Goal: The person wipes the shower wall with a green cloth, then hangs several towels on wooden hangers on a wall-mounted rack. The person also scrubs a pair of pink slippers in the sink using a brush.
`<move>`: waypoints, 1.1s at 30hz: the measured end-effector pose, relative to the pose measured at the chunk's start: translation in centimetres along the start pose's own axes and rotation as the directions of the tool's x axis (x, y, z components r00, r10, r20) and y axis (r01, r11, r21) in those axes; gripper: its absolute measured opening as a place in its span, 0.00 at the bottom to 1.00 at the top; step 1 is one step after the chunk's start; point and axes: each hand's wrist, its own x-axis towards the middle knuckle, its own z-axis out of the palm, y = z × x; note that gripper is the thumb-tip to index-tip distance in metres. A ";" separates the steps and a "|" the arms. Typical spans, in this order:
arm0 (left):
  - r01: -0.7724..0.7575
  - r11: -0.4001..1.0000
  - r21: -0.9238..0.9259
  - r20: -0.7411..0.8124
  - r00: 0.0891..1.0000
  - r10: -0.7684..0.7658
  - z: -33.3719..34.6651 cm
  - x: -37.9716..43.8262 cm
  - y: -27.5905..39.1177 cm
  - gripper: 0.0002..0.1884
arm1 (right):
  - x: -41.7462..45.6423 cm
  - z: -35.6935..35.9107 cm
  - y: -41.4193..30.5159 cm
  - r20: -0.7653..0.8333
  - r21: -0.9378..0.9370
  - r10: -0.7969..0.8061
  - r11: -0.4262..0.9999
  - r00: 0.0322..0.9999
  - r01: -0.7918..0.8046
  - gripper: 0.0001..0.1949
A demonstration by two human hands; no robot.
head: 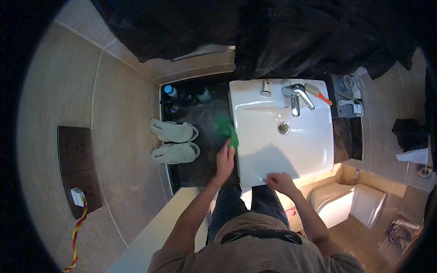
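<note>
My left hand [226,163] grips a green cloth [233,137], blurred at its far end. The cloth lies over the dark countertop [201,170], along the left side of a white ceramic washbasin [252,136]. Curled fingers on my right hand [280,182] hover at or just over the basin's front rim; whether they touch it or hold something small is unclear. A pair of light slippers, the upper one [174,132] and the lower one [175,153], rests on the counter left of the cloth. Inside the basin is a metal drain [283,127].
Behind the drain stands a chrome faucet [300,97]. A brush with a red-and-yellow handle [319,94] lies beside it. A blue-capped bottle [170,90] occupies the back left corner. Small items sit on a grey tray [343,90] at right. A white toilet [336,201] is lower right.
</note>
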 end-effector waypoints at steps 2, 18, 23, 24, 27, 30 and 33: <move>-0.187 0.975 0.122 0.030 0.982 0.184 -0.5 -3.6 3.9 0.21 | -0.2 -0.1 -0.7 -0.057 0.088 0.019 0.996 0.998 -0.014 0.14; -0.447 0.704 0.552 0.289 0.895 0.341 2.6 9.4 6.2 0.22 | 6.8 -2.7 -3.9 -0.488 0.370 -0.042 0.895 0.872 0.250 0.07; -0.493 0.594 0.636 0.406 0.868 0.287 3.3 -3.1 5.5 0.24 | 5.5 -2.2 -1.9 -0.561 0.346 -0.005 0.907 0.828 0.241 0.10; -0.496 0.613 0.615 0.450 0.859 0.244 3.4 -5.7 5.9 0.25 | 5.0 -1.9 -1.7 -0.582 0.270 -0.059 0.927 0.811 0.261 0.11; -0.600 0.616 0.511 0.601 0.761 0.243 2.9 -11.2 4.1 0.23 | 3.9 0.8 -1.7 -0.563 0.168 -0.206 0.919 0.800 0.355 0.19; -0.746 0.527 0.407 0.732 0.612 0.301 3.0 -12.4 2.6 0.21 | 2.9 3.1 -2.2 -0.527 0.017 -0.360 0.901 0.770 0.433 0.22; -0.807 0.513 0.291 0.783 0.510 0.357 4.3 -12.1 2.9 0.17 | 2.1 3.9 -0.9 -0.468 -0.060 -0.382 0.913 0.797 0.403 0.22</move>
